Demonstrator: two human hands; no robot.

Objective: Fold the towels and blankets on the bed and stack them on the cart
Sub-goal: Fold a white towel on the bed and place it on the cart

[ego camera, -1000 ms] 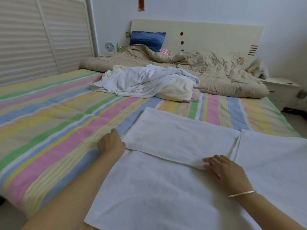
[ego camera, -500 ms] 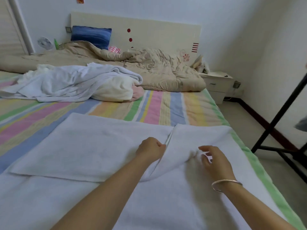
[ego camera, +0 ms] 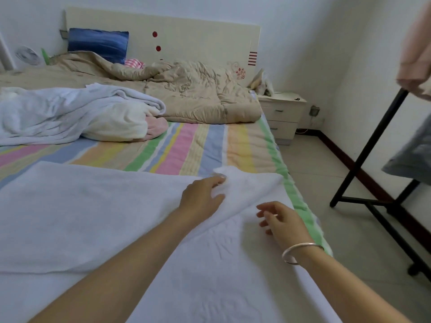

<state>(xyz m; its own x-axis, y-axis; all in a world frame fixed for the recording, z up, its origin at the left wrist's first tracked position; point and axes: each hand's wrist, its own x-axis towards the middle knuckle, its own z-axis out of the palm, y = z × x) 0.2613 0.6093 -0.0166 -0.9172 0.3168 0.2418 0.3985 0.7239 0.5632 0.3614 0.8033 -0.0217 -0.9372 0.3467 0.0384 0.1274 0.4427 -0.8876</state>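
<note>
- The left hand (ego camera: 202, 197) reaches forward and pinches a raised corner flap of the white towel (ego camera: 88, 213) between fingers and thumb.
- The right hand (ego camera: 283, 221), just right of the left hand, has its fingers loosely spread over the towel's lower layer and holds nothing. A silver bangle (ego camera: 299, 251) rings its wrist.
- The towel lies spread under both forearms on the striped sheet (ego camera: 186, 148).
- Well ahead and left of the left hand sits a heap of unfolded towels (ego camera: 70, 113).
- Right of the right hand, off the bed, stands a black frame (ego camera: 363, 155).
</note>
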